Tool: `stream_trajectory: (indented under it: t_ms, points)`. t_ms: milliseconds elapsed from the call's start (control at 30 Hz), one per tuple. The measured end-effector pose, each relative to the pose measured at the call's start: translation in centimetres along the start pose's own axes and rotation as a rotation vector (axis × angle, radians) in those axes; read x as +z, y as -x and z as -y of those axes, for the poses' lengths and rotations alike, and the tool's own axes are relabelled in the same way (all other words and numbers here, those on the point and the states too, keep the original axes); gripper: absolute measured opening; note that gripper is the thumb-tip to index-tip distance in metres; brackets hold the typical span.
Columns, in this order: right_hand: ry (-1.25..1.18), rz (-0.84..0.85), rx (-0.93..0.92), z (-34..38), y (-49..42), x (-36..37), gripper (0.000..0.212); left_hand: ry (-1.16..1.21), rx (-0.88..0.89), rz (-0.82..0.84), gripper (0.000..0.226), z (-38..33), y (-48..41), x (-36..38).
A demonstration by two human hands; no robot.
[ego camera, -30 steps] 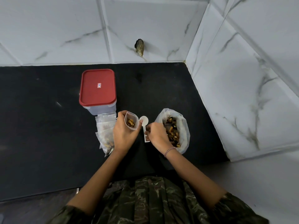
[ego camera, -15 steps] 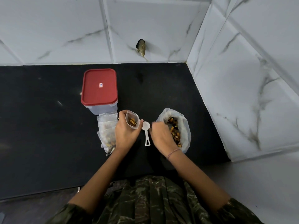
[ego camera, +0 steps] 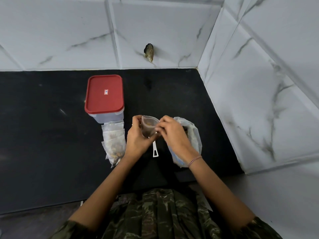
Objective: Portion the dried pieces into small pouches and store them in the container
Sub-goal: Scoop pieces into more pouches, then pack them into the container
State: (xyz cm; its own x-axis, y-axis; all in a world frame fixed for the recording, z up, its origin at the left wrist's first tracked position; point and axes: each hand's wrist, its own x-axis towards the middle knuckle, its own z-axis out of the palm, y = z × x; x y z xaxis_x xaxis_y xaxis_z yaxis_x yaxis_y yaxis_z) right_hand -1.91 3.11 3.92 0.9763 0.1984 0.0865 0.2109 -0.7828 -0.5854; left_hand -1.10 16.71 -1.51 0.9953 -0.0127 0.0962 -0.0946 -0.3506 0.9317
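Closest in, only camouflage sleeves and two bare forearms reaching out over the black worktop (ego camera: 51,138).

Just short of the hands and between them, flat on the worktop: the white spoon (ego camera: 154,150), with only its handle showing. Let go by the right hand (ego camera: 172,135) within the last second; half a second back already lying there, with that hand drawing off to the right.

Now brought across to the small pouch (ego camera: 148,130). Pinches the pouch's right-hand rim with fingertips of the right hand. Grips the left side with the left hand (ego camera: 136,137), fingers curled round it, as before. Holds the pouch upright between both hands, off the worktop, with some dried pieces (ego camera: 149,124) dimly visible inside.

Probably means scooping is over for this portion and sealing of the mouth is about to start; looks not yet pressed shut.

Left of the left hand, on the worktop: a loose pile of filled pouches (ego camera: 114,140), unmoved. Right of the right hand and partly hidden behind it: the big bag (ego camera: 194,135) of stock, mouth open.

Beyond the pile, further from the left hand: the container (ego camera: 107,116), red lid (ego camera: 104,94) on, so nothing stored yet by the look of it.
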Motion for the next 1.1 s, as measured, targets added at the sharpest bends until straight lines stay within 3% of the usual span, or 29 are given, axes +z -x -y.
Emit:
stream_trajectory:
  t_ms: [233,467,733,967,1100]
  points:
    - [-0.262,-0.166,0.029,-1.3,-0.2,-2.4,0.025,0.188,0.126,0.041,0.011,-1.1,-0.6,-1.4]
    - [-0.522,-0.257,0.157,-1.9,-0.3,-3.0,0.032,0.138,0.115,-0.051,0.018,-1.4,-0.9,-1.4]
    - [-0.915,-0.240,0.234,-1.7,-0.1,-2.5,0.027,0.390,0.024,-0.050,0.008,-2.8,-0.4,-0.1]
    - [-0.945,-0.276,0.285,-1.9,-0.1,-1.7,0.029,0.438,-0.018,-0.089,0.004,-3.3,-0.8,-0.2]
    - [-0.953,-0.243,0.241,-1.4,-0.1,-1.4,0.041,0.409,-0.004,-0.078,0.006,-3.1,-0.7,0.1]
